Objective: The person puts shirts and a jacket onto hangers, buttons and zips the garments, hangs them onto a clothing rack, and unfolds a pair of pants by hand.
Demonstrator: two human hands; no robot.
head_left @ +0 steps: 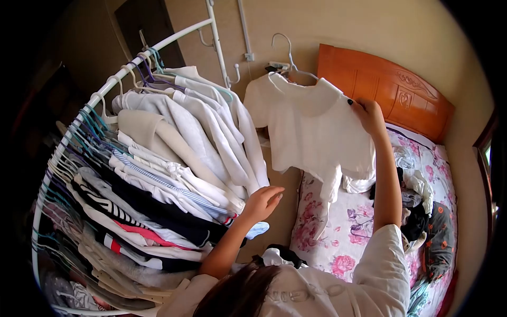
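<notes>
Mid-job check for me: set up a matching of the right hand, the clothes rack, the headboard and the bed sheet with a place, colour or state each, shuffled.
1. Right hand
2. Clothes rack
3. Headboard
4. Bed sheet

A. Patterned with pink flowers
B. White frame, crowded with hanging garments
C. At the shoulder of a white top on a hanger
D. Orange-brown, against the wall

Pairs: 1-C, 2-B, 3-D, 4-A
</notes>
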